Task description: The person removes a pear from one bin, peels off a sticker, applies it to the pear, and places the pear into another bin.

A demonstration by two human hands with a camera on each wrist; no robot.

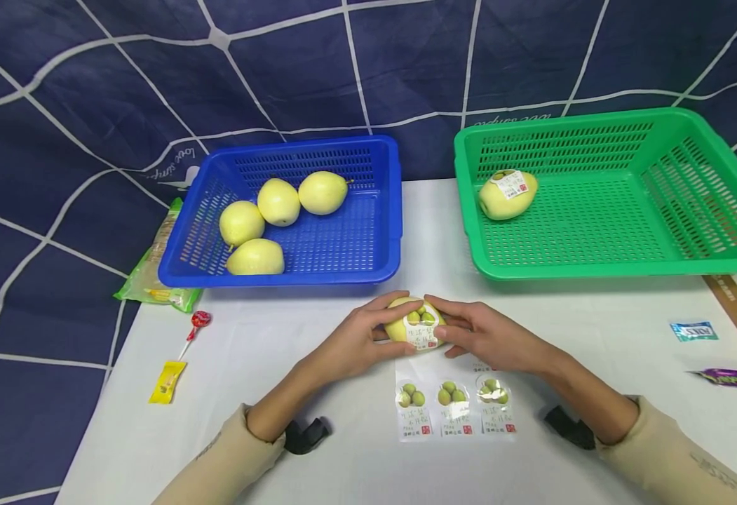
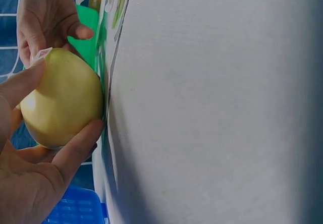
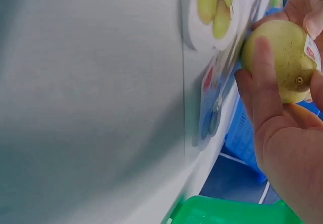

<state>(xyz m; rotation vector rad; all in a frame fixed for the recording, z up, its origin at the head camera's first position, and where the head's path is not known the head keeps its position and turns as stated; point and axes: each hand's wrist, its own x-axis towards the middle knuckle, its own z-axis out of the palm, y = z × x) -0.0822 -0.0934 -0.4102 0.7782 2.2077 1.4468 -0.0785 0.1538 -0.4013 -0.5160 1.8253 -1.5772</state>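
Observation:
Between both hands, above the table's middle, is a yellow pear (image 1: 396,331) with a white sticker (image 1: 423,335) on its upper side, printed with green pears and writing. My left hand (image 1: 363,338) grips its left end, thumb and fingers spread around it. From the other end my right hand (image 1: 491,335) holds the pear, its thumb on the sticker's edge. The right wrist view shows the fingers curved along the fruit (image 3: 282,57) near its small brown end. Just below the hands lies a sheet of stickers (image 1: 430,400), its upper part partly covered by the right hand.
A blue basket (image 1: 280,279) with several pears stands at the back left. In the green basket (image 1: 595,270) at the back right lies one stickered pear (image 1: 508,203). A lollipop (image 1: 200,320), yellow packet (image 1: 167,382), green bag (image 1: 156,270), blue packet (image 1: 693,331) and purple wrapper (image 1: 731,378) lie toward the sides.

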